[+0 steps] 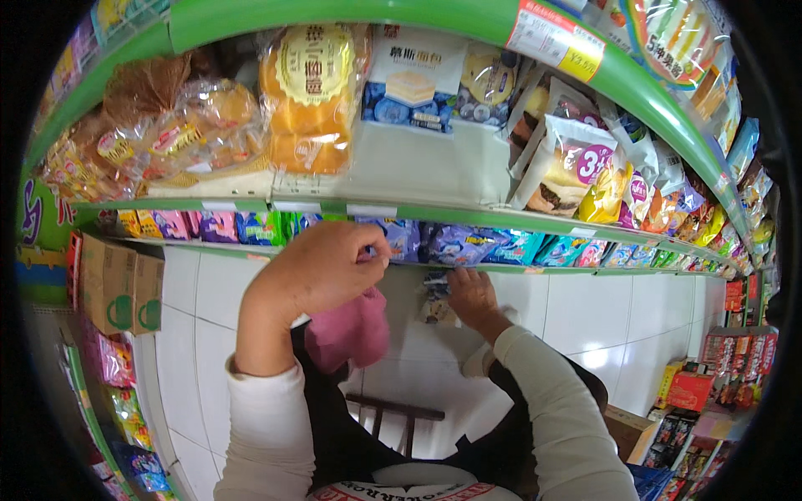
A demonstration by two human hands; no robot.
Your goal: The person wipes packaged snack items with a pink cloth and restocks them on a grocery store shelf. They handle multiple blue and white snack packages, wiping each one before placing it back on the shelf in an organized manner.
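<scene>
My left hand [316, 266] is curled in front of the lower shelf, and a pink cloth [351, 329] hangs beneath it, apparently in its grip. The palm side and fingertips are partly hidden. Lower and to the right, my right hand [474, 294] has its fingers on a small printed food packet [437, 297] with a blue upper part, just off the lower shelf edge. Above both hands, a bare stretch of the upper shelf [432, 166] lies between a bag of bread rolls [310, 106], a blueberry-printed bread packet [410, 81] and standing bread packets [567, 166].
Colourful packets [467, 243] line the lower shelf. Bagged breads [188, 131] fill the upper left. A green shelf edge [401, 12] overhangs the top. Cardboard boxes [119, 285] stand at left, a wooden stool [395, 407] between my legs, and boxed goods [689, 385] at right.
</scene>
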